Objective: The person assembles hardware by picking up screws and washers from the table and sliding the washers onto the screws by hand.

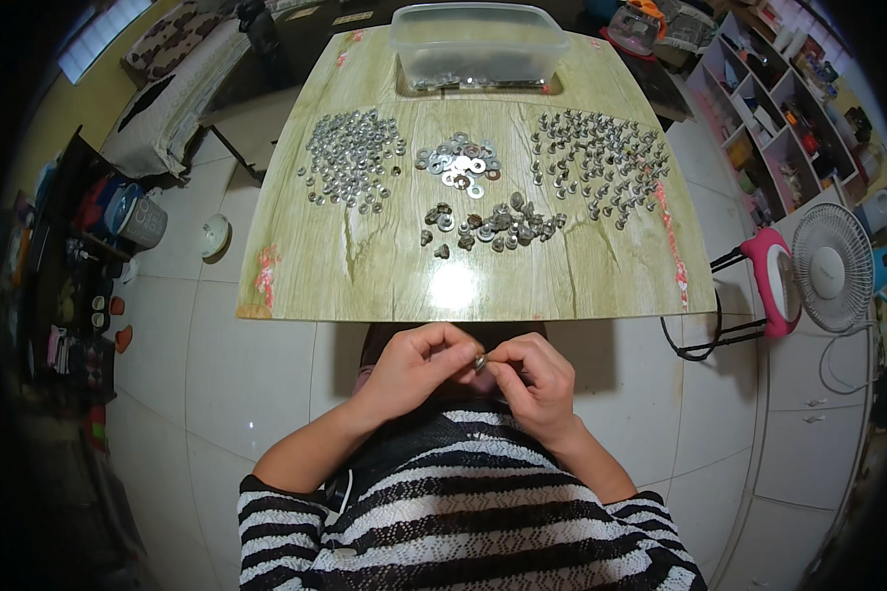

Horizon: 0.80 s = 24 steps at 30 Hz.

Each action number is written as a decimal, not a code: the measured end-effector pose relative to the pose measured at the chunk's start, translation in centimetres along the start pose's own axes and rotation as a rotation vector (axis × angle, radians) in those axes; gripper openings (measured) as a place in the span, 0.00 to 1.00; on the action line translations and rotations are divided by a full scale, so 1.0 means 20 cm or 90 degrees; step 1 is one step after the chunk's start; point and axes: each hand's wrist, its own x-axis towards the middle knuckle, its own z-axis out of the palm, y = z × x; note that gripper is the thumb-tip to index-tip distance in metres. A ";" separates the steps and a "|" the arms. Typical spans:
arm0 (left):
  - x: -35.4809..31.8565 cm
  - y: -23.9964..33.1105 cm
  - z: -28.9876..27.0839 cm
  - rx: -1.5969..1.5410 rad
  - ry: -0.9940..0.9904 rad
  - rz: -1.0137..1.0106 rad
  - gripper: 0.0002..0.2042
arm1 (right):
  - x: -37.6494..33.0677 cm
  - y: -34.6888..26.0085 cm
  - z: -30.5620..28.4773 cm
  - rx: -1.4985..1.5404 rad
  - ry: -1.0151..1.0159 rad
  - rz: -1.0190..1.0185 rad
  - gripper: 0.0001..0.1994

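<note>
Spread on the desk [404, 286] at upper centre of the frame: round pieces [350, 158] to the left, washers [463, 163] in the middle, studs [616, 153] to the right, with a pile of hardware [524, 229] just below the washers. Behind them, at top centre, a tub [478, 54] with parts in its bottom. Below the desk's near edge, a piece [480, 362] between left hand [419, 364] and right hand [537, 379]. At far right, a fan [831, 256] beside a chair [774, 286]; at upper left, a bed [172, 98].

Free strip along near table edge [365, 301], metal pieces [524, 230] beyond, plastic bin [478, 49] behind
</note>
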 end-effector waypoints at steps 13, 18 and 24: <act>-0.08 0.04 0.08 -0.274 -0.014 0.016 0.20 | -0.04 -0.03 -0.03 0.017 -0.014 0.044 0.04; -0.09 0.03 0.09 -0.353 -0.039 -0.006 0.21 | -0.03 0.00 -0.04 -0.016 0.041 0.033 0.05; -0.07 0.04 0.11 -0.377 0.007 0.007 0.20 | -0.02 0.00 -0.02 -0.021 0.012 -0.021 0.05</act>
